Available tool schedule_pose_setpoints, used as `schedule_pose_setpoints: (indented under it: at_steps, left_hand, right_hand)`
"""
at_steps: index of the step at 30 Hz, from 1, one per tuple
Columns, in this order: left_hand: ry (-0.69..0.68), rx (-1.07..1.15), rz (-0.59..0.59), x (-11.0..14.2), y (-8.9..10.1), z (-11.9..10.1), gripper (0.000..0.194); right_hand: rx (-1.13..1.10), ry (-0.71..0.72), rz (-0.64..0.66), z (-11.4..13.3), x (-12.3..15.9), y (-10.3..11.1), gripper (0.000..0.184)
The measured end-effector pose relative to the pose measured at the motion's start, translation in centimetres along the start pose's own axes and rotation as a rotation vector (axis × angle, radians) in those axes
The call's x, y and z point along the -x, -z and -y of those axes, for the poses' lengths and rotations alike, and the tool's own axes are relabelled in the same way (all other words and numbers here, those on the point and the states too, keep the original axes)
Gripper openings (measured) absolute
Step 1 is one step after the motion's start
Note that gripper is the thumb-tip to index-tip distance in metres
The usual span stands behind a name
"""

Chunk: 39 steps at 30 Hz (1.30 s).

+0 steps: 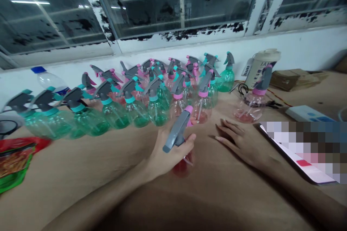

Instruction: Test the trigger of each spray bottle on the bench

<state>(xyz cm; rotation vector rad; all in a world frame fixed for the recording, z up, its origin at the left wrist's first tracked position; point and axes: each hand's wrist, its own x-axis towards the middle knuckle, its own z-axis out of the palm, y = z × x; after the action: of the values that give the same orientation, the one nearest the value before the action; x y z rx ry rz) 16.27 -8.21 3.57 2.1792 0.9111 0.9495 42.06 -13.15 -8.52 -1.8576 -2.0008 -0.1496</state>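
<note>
My left hand [169, 153] is wrapped round the neck of a pink spray bottle [180, 169] with a grey and pink trigger head. The bottle stands close in front of me, slightly tilted in view, and my fingers hide part of it. My right hand [241, 140] lies on the table with its fingers stretched apart, holding nothing. Beyond my hands stand green spray bottles [138, 113] with teal collars and pink spray bottles [177, 108] with pink collars, several of each, packed in rows. Another pink spray bottle [249, 108] stands apart, beyond my right hand.
A coffee cup [261, 63], dark cables [244, 88] and a brown package [290, 79] are at the back right. A pixelated flat device [306, 151] lies right. Left are a red and green food packet [18, 162] and a blue-capped bottle [48, 81]. Windows [176, 3] rise behind.
</note>
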Motion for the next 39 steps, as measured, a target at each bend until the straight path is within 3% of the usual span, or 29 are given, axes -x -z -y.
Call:
schedule_pose_setpoints:
  at_steps: [7,15,20,23,25,29,33,36,39]
  left_hand:
    - [-0.001,0.045,0.029,-0.2,0.1,-0.4,0.013]
    - [-0.028,0.058,0.009,-0.2,0.2,-0.3,0.012]
    - [-0.088,0.033,-0.043,0.0,0.2,-0.2,0.015]
    - [-0.091,0.045,-0.057,0.2,0.1,-0.2,0.016]
    - [-0.099,0.069,-0.04,0.3,0.1,-0.1,0.015]
    - [-0.155,0.189,-0.038,0.4,0.1,0.3,0.047]
    - [-0.243,0.259,-0.019,0.6,0.1,0.5,0.072]
    - [-0.256,0.255,-0.018,0.7,0.0,0.5,0.077]
    - [-0.315,0.294,-0.055,0.9,-0.5,1.0,0.084]
  right_hand:
    - [0.028,0.038,0.002,-0.1,-0.1,0.5,0.065]
    - [-0.08,-0.029,-0.02,0.5,0.0,0.3,0.06]
    - [-0.337,-0.028,-0.027,4.3,0.4,2.6,0.046]
    - [-0.552,-0.001,0.079,8.0,1.2,3.7,0.05]
    - [-0.628,0.004,0.148,10.4,1.7,4.1,0.062]
    - [-0.668,-0.056,0.115,13.8,1.4,4.1,0.081]
    - [-0.651,-0.076,0.02,15.5,0.2,4.0,0.072]
    - [-0.632,-0.075,0.009,15.7,-0.2,4.2,0.062]
    - [-0.615,-0.095,0.028,14.3,-0.1,4.7,0.06]
